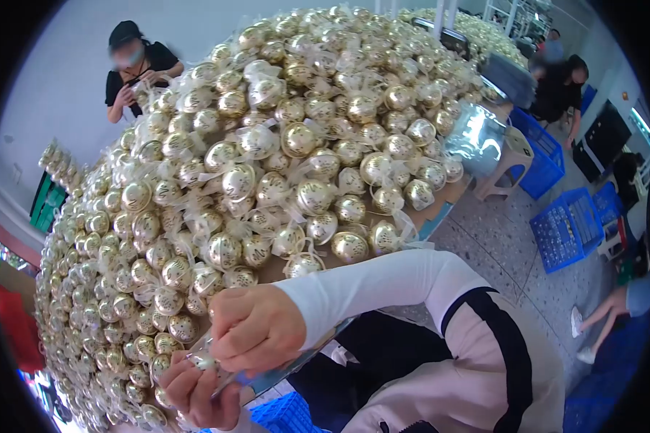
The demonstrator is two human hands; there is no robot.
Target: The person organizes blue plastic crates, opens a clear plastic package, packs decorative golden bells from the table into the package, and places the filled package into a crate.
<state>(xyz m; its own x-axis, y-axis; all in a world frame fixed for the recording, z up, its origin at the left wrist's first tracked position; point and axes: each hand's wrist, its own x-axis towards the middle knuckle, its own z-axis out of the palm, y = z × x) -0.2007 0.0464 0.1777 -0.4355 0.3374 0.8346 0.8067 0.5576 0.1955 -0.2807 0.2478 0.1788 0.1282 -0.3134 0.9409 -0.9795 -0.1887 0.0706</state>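
At the front edge of the pile, my two hands meet around a small shiny ball (204,360) that seems to be in clear plastic film. My left hand (201,393) cups it from below with curled fingers. Above it, my right hand (258,328) is closed, its fingertips pinching at the clear film; exactly what they pinch is partly hidden. Just beyond lie many gold patterned balls (224,250), several with whitish translucent ribbon or film attached. They cover most of the table.
A silvery plastic package (477,137) lies by a beige stool (509,162). Blue crates (567,229) stand on the speckled floor (484,231), another blue crate (282,415) below my arms. A person (141,68) works across the pile; another person (560,90) bends at right.
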